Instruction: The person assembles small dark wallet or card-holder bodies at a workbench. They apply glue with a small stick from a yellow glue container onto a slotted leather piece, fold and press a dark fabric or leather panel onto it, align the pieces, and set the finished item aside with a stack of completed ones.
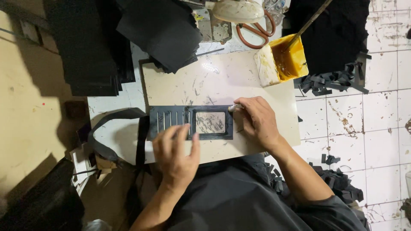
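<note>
Cream board, black panel under both hands' fingers

Left hand: the left hand lies flat, fingers spread, on the near edge of a black cut-out panel with slits and a rectangular window.
Right hand: the right hand rests at the panel's right end, gripping a small pale tool — its tip is hidden.
Beneath both: a pale scratched board.
Beyond the right hand: a yellow glue tub with a stick, and orange-handled scissors.
Beyond the left hand: stacked black sheets.
Right of the right hand: black scraps on a tiled floor.
</note>
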